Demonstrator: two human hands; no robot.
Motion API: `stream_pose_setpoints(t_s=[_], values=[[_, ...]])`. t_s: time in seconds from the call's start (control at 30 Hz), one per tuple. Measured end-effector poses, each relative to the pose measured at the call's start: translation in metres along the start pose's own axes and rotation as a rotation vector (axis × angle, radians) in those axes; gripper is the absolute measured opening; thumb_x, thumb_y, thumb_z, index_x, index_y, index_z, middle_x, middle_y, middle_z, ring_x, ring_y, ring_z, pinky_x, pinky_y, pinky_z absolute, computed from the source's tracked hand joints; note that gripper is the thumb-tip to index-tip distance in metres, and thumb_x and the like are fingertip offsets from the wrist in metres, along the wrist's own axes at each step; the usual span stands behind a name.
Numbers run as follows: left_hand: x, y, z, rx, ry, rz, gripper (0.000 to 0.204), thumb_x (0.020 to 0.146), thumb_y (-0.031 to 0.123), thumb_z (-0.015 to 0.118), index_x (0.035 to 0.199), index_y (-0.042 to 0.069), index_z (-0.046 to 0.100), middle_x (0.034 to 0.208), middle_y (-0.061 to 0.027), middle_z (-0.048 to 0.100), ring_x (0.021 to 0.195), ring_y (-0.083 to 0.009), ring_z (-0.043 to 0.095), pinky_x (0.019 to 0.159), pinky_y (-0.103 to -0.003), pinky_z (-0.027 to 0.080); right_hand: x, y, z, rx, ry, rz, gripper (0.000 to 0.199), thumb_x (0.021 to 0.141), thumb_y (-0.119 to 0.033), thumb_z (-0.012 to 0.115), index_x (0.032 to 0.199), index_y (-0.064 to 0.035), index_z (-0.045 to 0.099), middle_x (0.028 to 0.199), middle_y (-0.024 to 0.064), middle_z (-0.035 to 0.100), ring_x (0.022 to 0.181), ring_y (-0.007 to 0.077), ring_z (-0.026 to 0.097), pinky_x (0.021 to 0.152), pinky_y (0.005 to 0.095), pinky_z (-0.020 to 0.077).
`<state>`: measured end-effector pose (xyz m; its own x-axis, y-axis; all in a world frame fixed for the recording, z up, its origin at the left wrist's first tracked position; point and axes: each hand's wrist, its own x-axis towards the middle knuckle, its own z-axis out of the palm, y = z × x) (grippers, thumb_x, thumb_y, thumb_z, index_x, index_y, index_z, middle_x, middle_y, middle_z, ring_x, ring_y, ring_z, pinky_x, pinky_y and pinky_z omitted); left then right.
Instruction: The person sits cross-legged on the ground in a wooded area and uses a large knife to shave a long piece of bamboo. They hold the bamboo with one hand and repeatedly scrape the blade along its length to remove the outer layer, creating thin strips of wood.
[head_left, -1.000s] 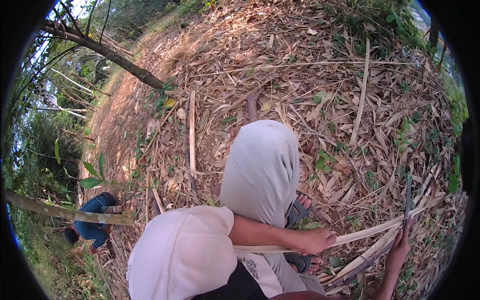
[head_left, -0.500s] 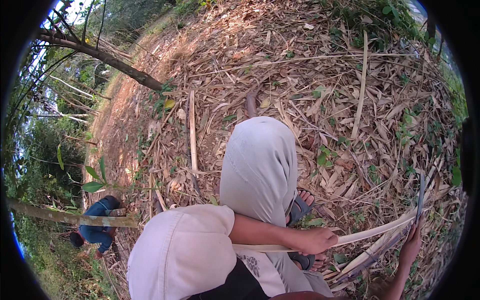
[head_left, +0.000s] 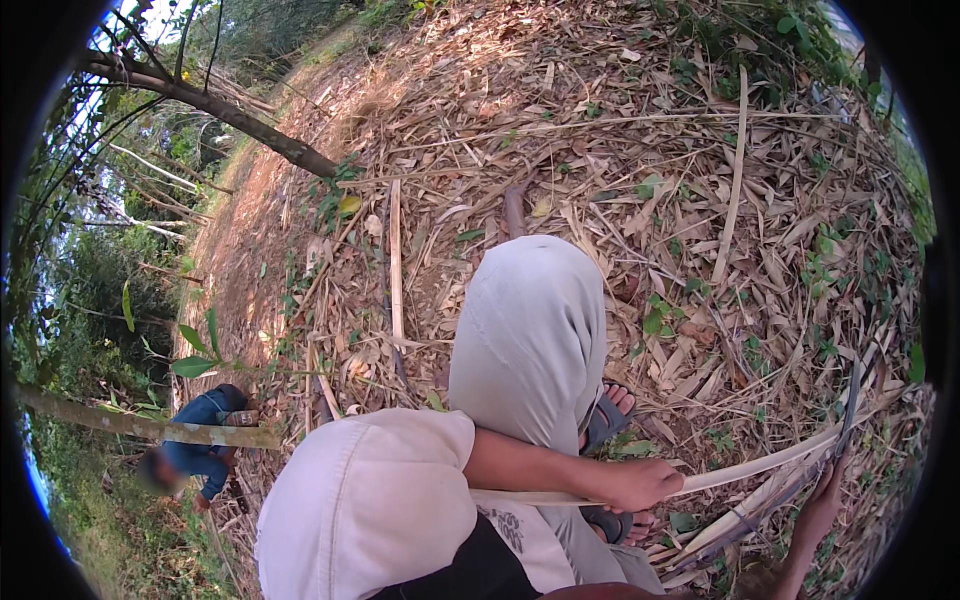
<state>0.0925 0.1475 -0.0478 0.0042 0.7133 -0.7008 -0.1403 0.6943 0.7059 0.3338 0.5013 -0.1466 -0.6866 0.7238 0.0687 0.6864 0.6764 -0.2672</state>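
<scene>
My left hand (head_left: 645,485) is closed around a long pale strip (head_left: 765,464) that looks like split bamboo. The strip passes under my left forearm and bends out to the right. At the far right, my right hand (head_left: 822,498) grips a long dark knife (head_left: 852,402), its blade standing across the strip. The knife's handle is hidden in my fingers. Whether the edge touches the strip I cannot tell. Below the held strip, more long pale and dark strips (head_left: 745,515) lie on the ground near my sandalled feet.
Dry leaves (head_left: 620,130) cover the ground. Loose strips lie ahead, one pale strip (head_left: 733,185) to the right and another strip (head_left: 396,260) to the left. A thin trunk (head_left: 220,112) leans at upper left. Another person (head_left: 205,430) bends down at the left, beyond a branch (head_left: 150,429).
The whole view has shifted slightly to the right. The knife's blade sits a little lower and further right. My left hand keeps its hold on the strip.
</scene>
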Motion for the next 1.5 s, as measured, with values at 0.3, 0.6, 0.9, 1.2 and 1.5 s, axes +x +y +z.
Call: stream_pose_setpoints(t_s=[0.3,0.6,0.9,1.2,1.5], values=[[-0.010,-0.015,0.018,-0.078,-0.123,0.246,0.038,0.105,0.031,0.031,0.087,0.002,0.049,0.066,-0.0060,0.056,0.050,-0.0156,0.055,0.036,-0.033,0.046,0.004,0.115,-0.014,0.194,0.074,0.297,0.047,0.108,-0.025,0.031,0.152,-0.0097,0.033,0.154,0.0164,0.037,0.139,0.0329,0.039,0.109,0.0386,0.0363],[0.007,-0.019,0.011,0.060,0.072,0.360,0.037,0.105,0.031,0.037,0.088,0.000,0.048,0.065,-0.0141,0.052,0.054,-0.0254,0.050,0.058,-0.041,0.042,-0.029,0.141,0.034,0.647,-0.015,0.831,0.062,0.100,-0.053,0.044,0.146,-0.0105,0.045,0.074,0.0076,0.058,0.053,0.0161,0.050,0.046,0.0275,0.0401],[0.003,-0.002,-0.011,0.104,0.205,0.355,0.035,0.105,0.031,0.036,0.093,0.001,0.049,0.060,-0.0126,0.053,0.046,-0.0251,0.054,0.048,-0.040,0.044,-0.016,-0.031,-0.032,0.919,0.330,0.711,0.048,0.101,-0.054,0.042,0.104,-0.0092,0.058,0.060,-0.0004,0.038,0.045,0.0099,0.040,0.040,0.0236,0.0325],[-0.014,0.046,-0.033,-0.059,0.192,0.227,0.035,0.107,0.033,0.031,0.098,0.004,0.048,0.055,-0.0049,0.052,0.035,-0.0143,0.051,0.033,-0.029,0.042,-0.034,-0.176,-0.075,0.253,0.254,-0.387,0.039,0.107,-0.025,0.036,0.137,-0.0023,0.045,0.106,0.0191,0.061,0.075,0.0308,0.060,0.065,0.0375,0.0491],[-0.025,0.059,-0.040,-0.289,-0.033,0.189,0.034,0.106,0.034,0.036,0.123,0.009,0.051,0.066,-0.0035,0.050,0.041,-0.0109,0.050,0.033,-0.027,0.042,-0.063,-0.225,-0.087,0.179,-0.183,-0.491,0.050,0.104,-0.024,0.041,0.150,-0.0054,0.037,0.093,0.0211,0.059,0.069,0.0364,0.059,0.059,0.0431,0.0467]])
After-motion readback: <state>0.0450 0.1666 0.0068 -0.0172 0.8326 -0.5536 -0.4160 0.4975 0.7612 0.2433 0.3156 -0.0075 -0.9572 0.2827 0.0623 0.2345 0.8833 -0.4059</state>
